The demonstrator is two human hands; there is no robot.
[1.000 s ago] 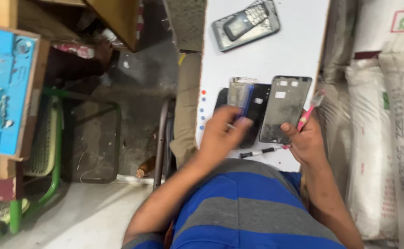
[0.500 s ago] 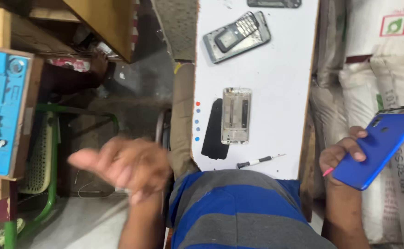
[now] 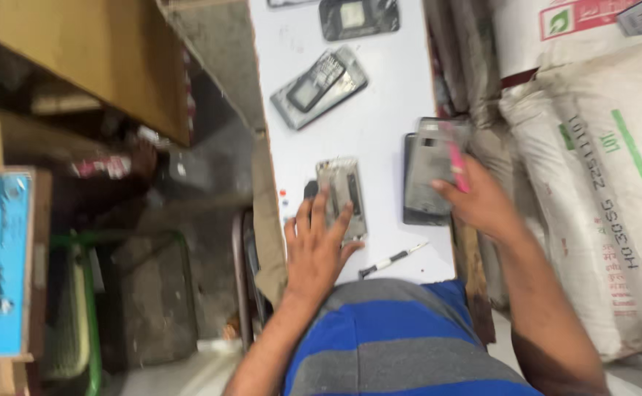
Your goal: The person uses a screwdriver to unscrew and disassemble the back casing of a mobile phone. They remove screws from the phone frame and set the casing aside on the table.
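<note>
Carefully now: our left hand (image 3: 314, 246) lies flat, fingers spread, on the silver phone frame (image 3: 343, 194), pressing it to the white tabletop (image 3: 379, 125) rather than gripping it. Our right hand (image 3: 478, 202) is closed on a dark phone body (image 3: 427, 176) together with a pink-handled tool (image 3: 454, 165); motion blur hides exactly how the fingers wrap them. That phone body sits at the table's right edge, just under the right fingertips.

As we judge it, the work goes best if the left palm keeps the frame from sliding while the right hand sets its load down fully on the table, away from the edge, before letting go. Just below the left fingertips, toward our body, a slim black-and-white screwdriver (image 3: 393, 260) lies loose; we should avoid nudging it off. Beyond both hands, an old keypad phone (image 3: 319, 86) rests well apart.
</note>
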